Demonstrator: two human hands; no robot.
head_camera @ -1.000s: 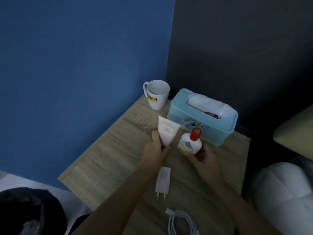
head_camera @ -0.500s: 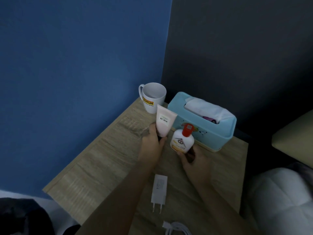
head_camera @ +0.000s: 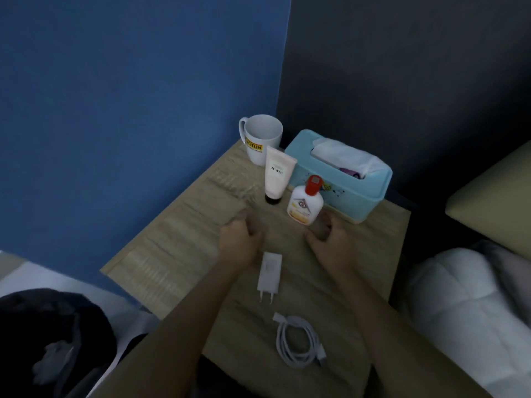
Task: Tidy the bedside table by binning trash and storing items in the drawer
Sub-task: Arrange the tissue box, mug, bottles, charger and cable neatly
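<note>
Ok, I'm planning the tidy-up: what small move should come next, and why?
Probably the left hand picks up the flat white charger plug: it lies loose on the wooden bedside table beside that hand, and the right hand is empty too.

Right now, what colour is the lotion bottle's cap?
The cap is red-orange; head view shows it best.

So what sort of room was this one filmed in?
Most likely a bedroom: a small wooden bedside table sits in a wall corner, with white bedding right beside it and a tissue box, mug and charger on top.
</note>
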